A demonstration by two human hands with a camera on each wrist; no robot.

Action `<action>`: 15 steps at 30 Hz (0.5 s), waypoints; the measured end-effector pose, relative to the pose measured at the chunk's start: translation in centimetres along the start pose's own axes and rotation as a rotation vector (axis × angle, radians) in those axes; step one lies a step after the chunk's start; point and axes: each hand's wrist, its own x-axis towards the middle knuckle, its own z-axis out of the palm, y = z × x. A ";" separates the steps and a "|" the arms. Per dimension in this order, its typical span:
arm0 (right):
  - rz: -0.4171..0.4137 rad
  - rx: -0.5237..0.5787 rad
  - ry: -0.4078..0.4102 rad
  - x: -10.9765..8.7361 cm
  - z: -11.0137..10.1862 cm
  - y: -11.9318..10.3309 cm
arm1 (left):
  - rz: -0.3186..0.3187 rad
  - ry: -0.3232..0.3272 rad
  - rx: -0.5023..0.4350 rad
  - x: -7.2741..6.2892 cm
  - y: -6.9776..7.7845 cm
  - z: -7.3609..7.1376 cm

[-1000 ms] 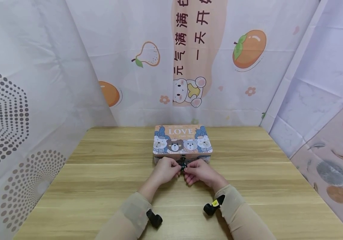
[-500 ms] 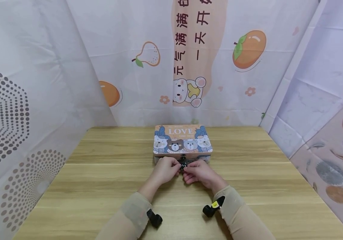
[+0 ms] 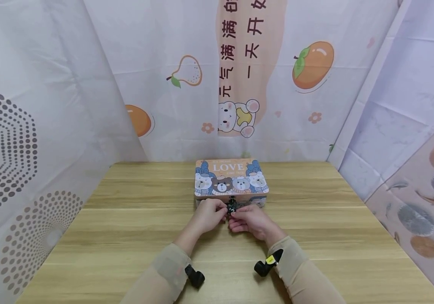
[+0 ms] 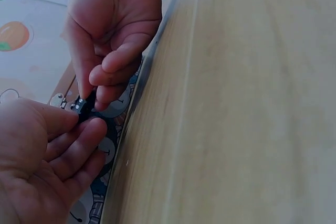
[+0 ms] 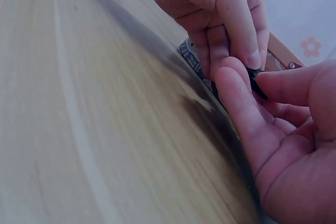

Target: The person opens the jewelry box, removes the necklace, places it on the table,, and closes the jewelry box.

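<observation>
A tin box (image 3: 228, 177) printed with bears and the word LOVE sits on the table, its latch side facing me. At the middle of that side hangs a small black combination padlock (image 3: 231, 209) with white marks on its face, just below the metal latch (image 4: 58, 99). My left hand (image 3: 210, 214) pinches the padlock from the left between thumb and fingers. From the right, my right hand (image 3: 254, 221) pinches it too, its other fingers curled loosely beneath. In the right wrist view only a dark sliver of the padlock (image 5: 255, 83) shows between the fingertips.
The wood-grain table (image 3: 141, 236) spreads around the box on all sides. Behind it hangs a white curtain (image 3: 156, 139) with fruit and bear prints, and more patterned cloth stands at left and right. Each sleeve carries a small black wrist camera (image 3: 194, 276).
The right hand has shifted slightly left and turned a little at the padlock. The left hand and the box stay nearly in place; the head view has tipped slightly.
</observation>
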 end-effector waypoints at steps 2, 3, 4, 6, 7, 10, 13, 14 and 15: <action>0.006 0.026 0.003 0.0 0.1 0.0 | 0.006 0.003 0.010 0.0 0.0 -0.1; 0.005 0.036 0.005 0.0 0.2 0.0 | 0.009 0.005 0.013 0.0 0.0 -0.1; 0.004 0.045 0.007 0.1 0.2 0.1 | 0.012 0.008 0.016 0.1 0.0 -0.1; 0.002 0.062 0.011 0.1 0.3 0.1 | 0.020 0.016 0.020 0.2 -0.1 0.0; 0.000 0.067 0.012 0.2 0.4 0.2 | 0.023 0.021 0.023 0.2 -0.1 0.0; -0.010 0.080 0.020 0.3 0.4 0.3 | 0.043 0.036 0.030 0.4 -0.3 0.1; -0.011 0.090 0.032 0.3 0.5 0.4 | 0.062 0.045 0.039 0.6 -0.3 0.2; -0.010 0.093 0.037 0.2 0.5 0.4 | 0.062 0.046 0.041 0.6 -0.3 0.2; -0.008 0.097 0.041 0.2 0.5 0.4 | 0.065 0.047 0.042 0.6 -0.4 0.3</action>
